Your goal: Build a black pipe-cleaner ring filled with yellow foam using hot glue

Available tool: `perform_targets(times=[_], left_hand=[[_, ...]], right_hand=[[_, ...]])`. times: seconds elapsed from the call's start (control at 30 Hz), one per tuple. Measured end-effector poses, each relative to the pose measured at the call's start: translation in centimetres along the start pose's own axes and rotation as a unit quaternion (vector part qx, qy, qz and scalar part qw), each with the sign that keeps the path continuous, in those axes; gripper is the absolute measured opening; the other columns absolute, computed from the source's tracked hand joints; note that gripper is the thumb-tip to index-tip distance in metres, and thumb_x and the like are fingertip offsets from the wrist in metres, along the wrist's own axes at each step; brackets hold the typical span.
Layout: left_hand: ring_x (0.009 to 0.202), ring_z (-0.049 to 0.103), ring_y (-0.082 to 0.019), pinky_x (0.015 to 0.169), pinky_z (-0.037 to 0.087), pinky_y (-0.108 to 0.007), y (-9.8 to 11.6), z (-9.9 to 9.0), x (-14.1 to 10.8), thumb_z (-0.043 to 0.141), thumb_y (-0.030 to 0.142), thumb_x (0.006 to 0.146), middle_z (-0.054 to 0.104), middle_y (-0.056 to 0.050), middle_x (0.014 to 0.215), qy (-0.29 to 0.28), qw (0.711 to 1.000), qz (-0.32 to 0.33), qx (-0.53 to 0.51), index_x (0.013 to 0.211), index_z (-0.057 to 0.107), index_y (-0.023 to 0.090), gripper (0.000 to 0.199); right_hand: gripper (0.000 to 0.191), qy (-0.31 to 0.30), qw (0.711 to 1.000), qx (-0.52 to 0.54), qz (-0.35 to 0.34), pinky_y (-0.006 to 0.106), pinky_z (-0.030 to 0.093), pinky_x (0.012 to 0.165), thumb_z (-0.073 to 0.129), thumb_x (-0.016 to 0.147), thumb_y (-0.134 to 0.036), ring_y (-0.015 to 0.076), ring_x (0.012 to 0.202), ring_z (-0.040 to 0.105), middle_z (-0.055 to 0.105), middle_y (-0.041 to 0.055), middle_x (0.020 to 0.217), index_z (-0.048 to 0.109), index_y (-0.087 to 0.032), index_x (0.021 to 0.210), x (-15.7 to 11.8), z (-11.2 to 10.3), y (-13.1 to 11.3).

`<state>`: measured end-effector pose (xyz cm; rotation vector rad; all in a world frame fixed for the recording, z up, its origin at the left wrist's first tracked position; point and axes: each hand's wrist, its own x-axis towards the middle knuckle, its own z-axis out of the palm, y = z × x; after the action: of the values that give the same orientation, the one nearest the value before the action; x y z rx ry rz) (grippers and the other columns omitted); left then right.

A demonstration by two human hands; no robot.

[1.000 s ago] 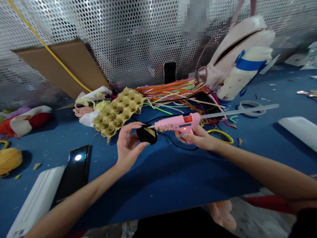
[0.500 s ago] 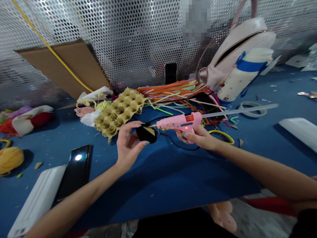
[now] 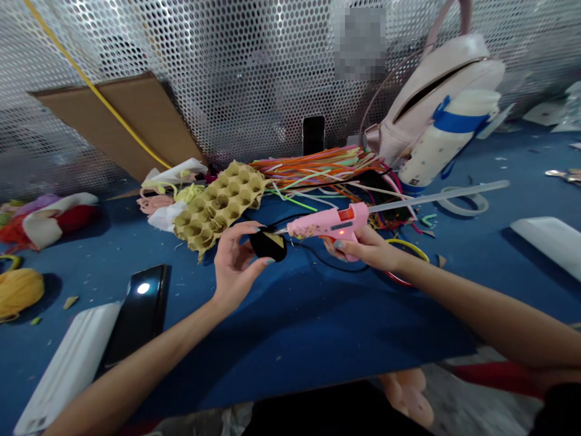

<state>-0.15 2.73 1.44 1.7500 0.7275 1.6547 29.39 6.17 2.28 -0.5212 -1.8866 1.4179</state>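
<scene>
Here, the right hand's (image 3: 363, 251) glue gun (image 3: 327, 223) touches the left hand's (image 3: 236, 260) disc edge (image 3: 262, 237).

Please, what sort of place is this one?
Probably a handicraft workspace: there is a pink hot glue gun, a bundle of coloured straws and a cardboard egg tray.

No words, brands or numbers can be read. A small dark mark near the base of the white bottle (image 3: 414, 180) is too small to make out, and the strip beside the red switch (image 3: 346, 214) on the pink glue gun (image 3: 324, 223) shows nothing legible. A pixelated patch (image 3: 361, 45) on the perforated metal sheet (image 3: 254, 79) is blurred past reading.
</scene>
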Motion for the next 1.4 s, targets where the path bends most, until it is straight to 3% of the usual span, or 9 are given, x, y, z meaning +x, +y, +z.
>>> perform_targets(times=[0.23,0.57,0.7,0.97,1.13,1.27,1.33,1.4], left_hand=[[0.114,0.067,-0.020,0.087,0.063,-0.029,0.0,0.0,0.2,0.088,0.028,0.082,0.066,-0.009,0.124,-0.011,0.999,0.015,0.027,0.121,0.063,0.025,0.046],[0.115,0.068,-0.020,0.087,0.062,-0.029,0.0,-0.1,0.2,0.088,0.027,0.082,0.065,-0.009,0.125,-0.009,0.999,0.020,0.033,0.122,0.063,0.025,0.047],[0.116,0.066,-0.020,0.087,0.063,-0.030,-0.2,-0.3,0.1,0.087,0.020,0.082,0.064,-0.008,0.126,-0.015,0.997,0.049,0.057,0.124,0.062,0.026,0.049],[0.115,0.065,-0.022,0.087,0.064,-0.034,-0.8,-0.9,0.2,0.087,0.016,0.079,0.062,-0.008,0.126,-0.024,0.989,0.085,0.115,0.123,0.065,0.027,0.050],[0.116,0.065,-0.023,0.088,0.064,-0.037,-1.5,-1.4,0.3,0.088,0.017,0.078,0.064,-0.008,0.125,-0.019,0.986,0.089,0.142,0.122,0.067,0.028,0.050],[0.117,0.066,-0.026,0.098,0.060,-0.047,-2.0,-2.4,1.2,0.092,0.021,0.074,0.066,-0.008,0.123,0.026,0.967,0.132,0.217,0.117,0.070,0.027,0.048],[0.116,0.066,-0.025,0.097,0.060,-0.046,-1.9,-2.7,1.7,0.092,0.023,0.075,0.065,-0.007,0.122,0.044,0.961,0.133,0.240,0.118,0.068,0.027,0.049],[0.117,0.065,-0.024,0.094,0.061,-0.041,-1.6,-2.7,2.1,0.090,0.023,0.078,0.064,-0.007,0.123,0.055,0.962,0.123,0.236,0.120,0.066,0.026,0.048]], right_hand=[[0.036,-0.012,1.000,-0.020,0.005,0.024,0.033,0.052,0.060,0.106,-0.049,0.0086,0.061,0.042,0.048,-0.0043,0.068,0.055,-0.018,0.089,0.1,-0.6,-1.0],[0.037,0.005,1.000,-0.023,0.003,0.024,0.032,0.051,0.061,0.104,-0.051,0.0082,0.059,0.041,0.048,-0.0044,0.067,0.055,-0.018,0.088,0.0,-0.5,-0.4],[0.039,0.013,1.000,-0.018,0.020,0.024,0.031,0.051,0.062,0.103,-0.054,0.0077,0.059,0.039,0.047,-0.0049,0.068,0.055,-0.018,0.089,-0.1,-0.4,-0.7],[0.045,-0.001,0.996,-0.061,0.059,0.024,0.030,0.051,0.059,0.104,-0.056,0.0075,0.058,0.038,0.048,-0.0042,0.066,0.055,-0.018,0.081,0.0,-0.8,-1.7],[0.044,0.003,0.994,-0.101,0.041,0.024,0.030,0.050,0.057,0.104,-0.055,0.0081,0.057,0.038,0.048,-0.0046,0.064,0.056,-0.018,0.080,0.1,-0.8,-1.6],[0.030,0.057,0.970,-0.236,-0.023,0.028,0.047,0.070,0.061,0.102,-0.048,0.0154,0.080,0.055,0.066,0.0035,0.092,0.064,-0.018,0.103,0.5,-0.9,-1.8],[0.027,0.060,0.943,-0.322,-0.060,0.032,0.049,0.079,0.059,0.103,-0.044,0.0196,0.091,0.059,0.067,0.0072,0.103,0.064,-0.018,0.107,0.6,-1.1,-1.7],[0.025,0.039,0.904,-0.419,-0.078,0.032,0.048,0.076,0.056,0.104,-0.042,0.0214,0.094,0.061,0.067,0.0094,0.106,0.063,-0.018,0.107,0.7,-1.3,-1.4]])
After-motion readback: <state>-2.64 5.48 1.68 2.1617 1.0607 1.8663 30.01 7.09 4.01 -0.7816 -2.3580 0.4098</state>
